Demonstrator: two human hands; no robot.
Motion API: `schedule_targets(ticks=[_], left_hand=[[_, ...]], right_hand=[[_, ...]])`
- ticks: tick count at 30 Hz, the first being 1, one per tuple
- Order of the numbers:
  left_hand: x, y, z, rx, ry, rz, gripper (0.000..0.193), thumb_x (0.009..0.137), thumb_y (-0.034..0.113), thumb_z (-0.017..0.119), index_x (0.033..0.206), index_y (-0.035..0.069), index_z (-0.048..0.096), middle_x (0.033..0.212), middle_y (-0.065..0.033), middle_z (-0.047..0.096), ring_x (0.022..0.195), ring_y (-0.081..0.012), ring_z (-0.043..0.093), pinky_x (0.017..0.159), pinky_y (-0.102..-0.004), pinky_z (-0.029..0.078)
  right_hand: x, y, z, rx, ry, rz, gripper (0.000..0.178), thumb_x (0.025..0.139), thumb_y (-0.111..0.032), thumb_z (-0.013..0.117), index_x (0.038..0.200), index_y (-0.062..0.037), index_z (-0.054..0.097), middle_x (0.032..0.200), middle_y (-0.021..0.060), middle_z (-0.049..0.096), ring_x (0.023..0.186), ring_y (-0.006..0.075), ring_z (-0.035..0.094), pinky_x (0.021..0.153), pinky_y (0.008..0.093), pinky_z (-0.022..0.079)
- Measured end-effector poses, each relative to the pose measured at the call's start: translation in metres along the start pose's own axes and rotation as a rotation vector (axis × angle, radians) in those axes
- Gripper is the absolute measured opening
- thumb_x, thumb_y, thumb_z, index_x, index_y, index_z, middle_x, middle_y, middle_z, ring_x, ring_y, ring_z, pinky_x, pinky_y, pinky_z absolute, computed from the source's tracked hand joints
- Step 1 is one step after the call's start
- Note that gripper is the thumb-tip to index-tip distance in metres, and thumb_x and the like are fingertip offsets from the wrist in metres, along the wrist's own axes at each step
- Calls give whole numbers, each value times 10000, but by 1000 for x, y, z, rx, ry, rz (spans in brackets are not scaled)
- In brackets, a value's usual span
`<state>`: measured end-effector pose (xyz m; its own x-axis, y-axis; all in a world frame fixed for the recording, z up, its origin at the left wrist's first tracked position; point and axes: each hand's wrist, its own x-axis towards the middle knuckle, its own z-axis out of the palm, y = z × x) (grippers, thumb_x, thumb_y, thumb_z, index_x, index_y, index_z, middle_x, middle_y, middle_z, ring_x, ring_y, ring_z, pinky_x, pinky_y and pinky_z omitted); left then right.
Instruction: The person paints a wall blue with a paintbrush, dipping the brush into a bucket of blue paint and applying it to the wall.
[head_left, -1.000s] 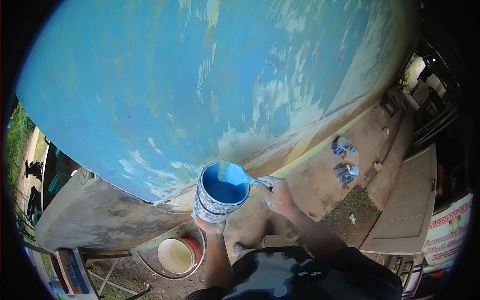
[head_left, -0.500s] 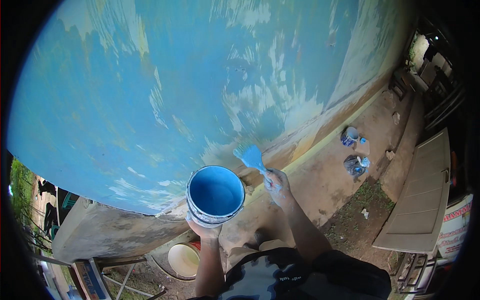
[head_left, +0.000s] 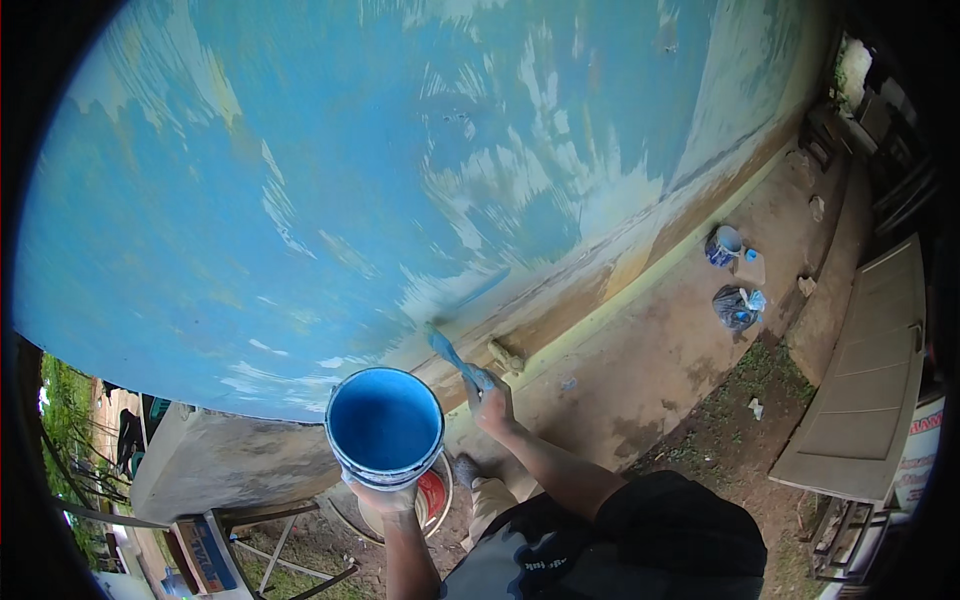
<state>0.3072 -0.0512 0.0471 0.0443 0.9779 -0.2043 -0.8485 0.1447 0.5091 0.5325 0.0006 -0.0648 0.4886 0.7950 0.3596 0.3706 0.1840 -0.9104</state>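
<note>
My left hand (head_left: 386, 494) supports a bucket of blue paint (head_left: 385, 420) from below, its fingers mostly hidden beneath it. In my right hand (head_left: 492, 403), closed round the handle, is a paintbrush (head_left: 447, 350) coated in blue. The bristles meet the lower part of the wall (head_left: 330, 220), just beyond the bucket and to its right. Streaky blue paint covers much of that wall, with pale patches showing through. A fresh thin blue stroke runs to the right above the brush.
Below the bucket stands a pale tub with a red patch (head_left: 432, 496). On the concrete ledge at right are a small paint pail (head_left: 727, 241) and a black plastic bag (head_left: 735, 310). A door panel (head_left: 855, 380) leans farther right. A wooden frame (head_left: 265, 555) stands lower left.
The brush has come down and left onto the wall, leaving a new blue streak. In the picture the bucket sits lower and farther left, and the whole view has shifted.
</note>
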Motion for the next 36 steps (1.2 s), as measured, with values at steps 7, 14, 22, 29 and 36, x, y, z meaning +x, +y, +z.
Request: schedule_targets(ticks=[7, 14, 22, 29, 36], left_hand=[[-23, 8, 4, -12, -18, 25, 690, 1019, 542, 508, 1533, 82, 489, 1595, -152, 481, 1440, -374, 485, 1173, -619, 421], [-37, -1, 18, -29, 79, -14, 711, 1028, 575, 443, 1556, 100, 454, 1588, -170, 482, 1413, -420, 504, 1099, -697, 459], [-22, -1, -5, 17, 45, 14, 673, 1057, 549, 414, 1539, 83, 466, 1559, -166, 515, 1386, -395, 532, 1110, -638, 481], [-27, -12, 40, 268, -102, 105, 600, 1101, 470, 384, 1523, 50, 464, 1548, -170, 522, 1361, -362, 557, 1111, -575, 503], [-29, -5, 28, 601, -83, 304, 630, 1087, 482, 424, 1528, 33, 453, 1532, -166, 531, 1343, -337, 569, 1104, -544, 518]], right_hand=[[49, 57, -59, 129, 301, 412, 202, 1038, -120, 640, 1038, 66, 719, 830, 216, 712, 708, 352, 664, 684, 430, 512], [100, -16, -73, 52, 188, 344, 283, 1045, -194, 675, 948, 70, 713, 632, 93, 469, 624, 136, 385, 564, 381, 350], [112, 41, -85, 495, 170, 355, 266, 1046, -193, 699, 1001, 66, 745, 703, -104, 427, 650, 22, 344, 547, 254, 252], [76, 160, -85, -257, 294, 548, 323, 1026, -222, 716, 853, 51, 725, 609, 40, 464, 592, 139, 388, 562, 362, 334], [120, -2, -89, -24, 143, 304, 338, 1021, -248, 700, 841, 38, 711, 687, 189, 647, 589, 350, 521, 606, 462, 420]])
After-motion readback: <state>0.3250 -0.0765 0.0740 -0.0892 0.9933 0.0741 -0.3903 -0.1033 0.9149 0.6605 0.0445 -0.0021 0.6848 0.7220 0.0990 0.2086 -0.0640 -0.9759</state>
